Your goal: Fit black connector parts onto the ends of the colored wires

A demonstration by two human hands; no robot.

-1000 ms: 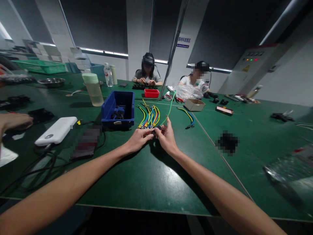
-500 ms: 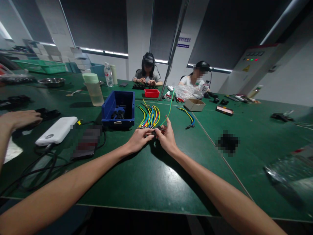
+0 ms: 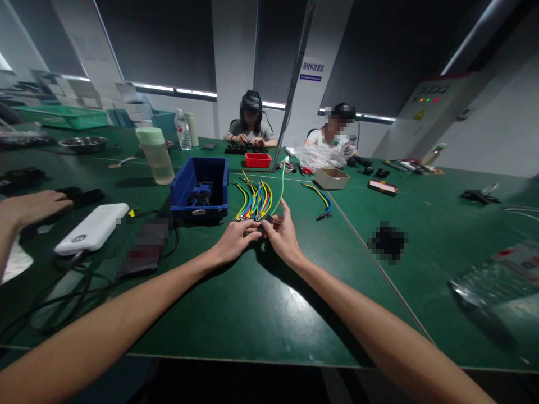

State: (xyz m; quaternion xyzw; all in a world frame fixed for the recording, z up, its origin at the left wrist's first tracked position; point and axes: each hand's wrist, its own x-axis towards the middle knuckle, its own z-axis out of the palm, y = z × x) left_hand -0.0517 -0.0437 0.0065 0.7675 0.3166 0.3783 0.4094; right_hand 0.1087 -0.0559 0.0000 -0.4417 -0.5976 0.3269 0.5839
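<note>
My left hand (image 3: 234,240) and my right hand (image 3: 284,238) meet over the green table (image 3: 252,303), both pinching a small black connector (image 3: 266,226). A green wire (image 3: 281,185) rises from the connector and arcs away from me. Just beyond my fingers lies a bundle of yellow, blue, green and red wires (image 3: 255,201). A blue bin (image 3: 199,188) with black parts inside stands to the left of the bundle.
A white power bank (image 3: 90,227), a dark phone and black cables lie at the left, by another person's hand (image 3: 31,206). A pale bottle (image 3: 154,155), a red tray (image 3: 257,160), a cardboard box (image 3: 331,178) and loose wires (image 3: 320,199) sit further back. Two people work across the table.
The camera has shifted a little. My hands stay together on the connector, and the green wire leans more to the left. The other person's hand at the left has slid forward onto the table.
</note>
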